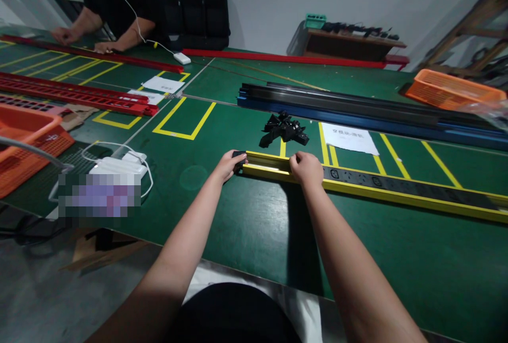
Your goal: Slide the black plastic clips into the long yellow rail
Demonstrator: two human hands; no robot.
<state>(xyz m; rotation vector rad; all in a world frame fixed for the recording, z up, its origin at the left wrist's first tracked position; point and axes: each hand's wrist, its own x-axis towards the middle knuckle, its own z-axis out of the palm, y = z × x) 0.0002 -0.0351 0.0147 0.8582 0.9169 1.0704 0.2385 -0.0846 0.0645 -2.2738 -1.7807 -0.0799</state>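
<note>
A long yellow rail point(397, 198) with a channel lies across the green table point(246, 226), its left end in front of me. Black socket modules point(353, 178) sit in the channel to the right. My left hand point(227, 166) is closed on a small black end piece point(238, 159) at the rail's left end. My right hand point(308, 169) is closed over the rail between that end and the sockets; whether its fingers hold anything besides the rail is hidden. Just behind the rail lies a pile of black plastic parts point(284, 128).
Dark blue and black rails point(337, 110) lie behind, beside a paper label point(350, 138). Red rails point(79, 91) and an orange basket point(32, 147) are left, near a white power strip point(119, 168). A person point(119, 4) works at the far left; another orange basket point(454, 90) stands right.
</note>
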